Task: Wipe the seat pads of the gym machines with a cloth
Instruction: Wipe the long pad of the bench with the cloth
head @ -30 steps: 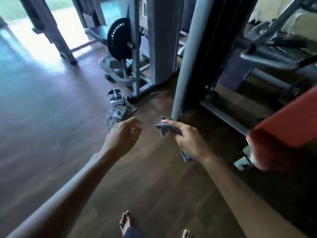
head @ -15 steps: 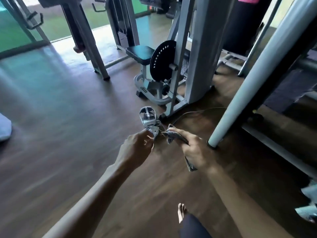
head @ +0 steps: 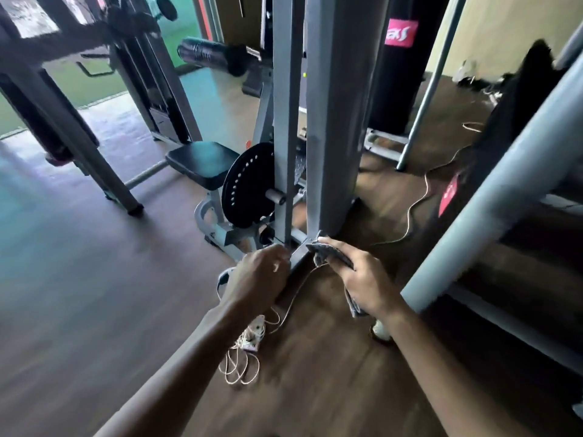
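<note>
The cloth (head: 326,252) is clamped in right fingers (head: 337,246); left fingers' (head: 280,257) hold cannot be told. The floor cord (head: 241,367) could be tripped on.

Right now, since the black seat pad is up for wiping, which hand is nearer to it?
Left. The left hand is short of the seat pad, to its right; the right hand, gripping the cloth, is farther right.

- And we count two grips up front: left grip (head: 258,275), right grip (head: 362,279).
- One cloth (head: 328,251), just the one.
- One black seat pad (head: 202,164) in sight.
- One perforated black disc (head: 247,184).
- One punching bag (head: 394,74).
- One power strip (head: 252,337).
- One coil of white cord (head: 239,370).
- One foam roller (head: 205,53).
</note>
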Motion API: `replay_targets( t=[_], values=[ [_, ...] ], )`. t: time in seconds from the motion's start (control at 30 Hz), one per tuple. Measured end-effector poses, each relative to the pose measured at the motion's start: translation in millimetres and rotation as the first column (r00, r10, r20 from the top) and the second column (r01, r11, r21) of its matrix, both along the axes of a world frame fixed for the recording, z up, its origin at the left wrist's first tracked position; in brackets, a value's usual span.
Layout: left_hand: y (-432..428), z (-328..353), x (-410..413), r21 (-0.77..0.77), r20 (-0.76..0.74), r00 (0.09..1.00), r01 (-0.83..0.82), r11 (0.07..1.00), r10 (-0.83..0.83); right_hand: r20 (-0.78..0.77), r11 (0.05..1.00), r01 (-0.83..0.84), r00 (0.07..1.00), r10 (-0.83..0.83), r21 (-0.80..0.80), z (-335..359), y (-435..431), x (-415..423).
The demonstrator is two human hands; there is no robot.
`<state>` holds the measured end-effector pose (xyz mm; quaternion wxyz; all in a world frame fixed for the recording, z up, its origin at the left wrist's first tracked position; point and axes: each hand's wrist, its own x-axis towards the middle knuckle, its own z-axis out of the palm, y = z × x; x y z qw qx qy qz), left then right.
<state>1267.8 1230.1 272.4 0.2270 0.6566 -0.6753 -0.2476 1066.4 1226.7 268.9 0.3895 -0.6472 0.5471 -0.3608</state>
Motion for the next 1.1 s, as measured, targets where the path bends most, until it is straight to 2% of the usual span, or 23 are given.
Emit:
replay_targets(
  t=[0.3,0.43,0.63,0.73,0.8,0.9,1.1],
  values=[
    [-257.0,-2.9,-51.8,0.072,-0.068,0.975,0.218,0.973,-0.214,0.032,0.974,0.225,0.974,-0.225,-0.01,-16.2,-205.9,-42.3],
    [-366.8,4.1,-103.5,0.06,-0.094,0.924,0.378,0.924,-0.372,0.061,0.922,0.388,0.92,-0.388,0.006,-5.1,-280.9,-78.1],
    [-497.3,17.7,-196.8,0.051,-0.04,0.817,0.576,0.816,-0.575,0.016,0.823,0.567,0.824,-0.567,-0.031,-7.1,-385.6,-146.9],
    [-568.2,6.7,-243.0,0.074,-0.034,0.79,0.613,0.787,-0.612,0.016,0.772,0.635,0.772,-0.635,-0.014,-20.0,-442.1,-186.0],
    [-616.5,-4.4,-278.3,0.071,-0.113,0.785,0.618,0.783,-0.609,0.018,0.736,0.677,0.736,-0.677,-0.002,-29.8,-484.5,-215.4],
    [-689.1,-23.8,-337.4,0.058,-0.187,0.82,0.559,0.827,-0.541,-0.009,0.715,0.699,0.715,-0.699,0.014,-38.5,-555.2,-268.1],
    [-824.2,-21.9,-450.2,0.076,-0.087,0.821,0.57,0.818,-0.565,-0.057,0.689,0.72,0.693,-0.718,0.075,-35.4,-703.6,-378.0]
  ],
)
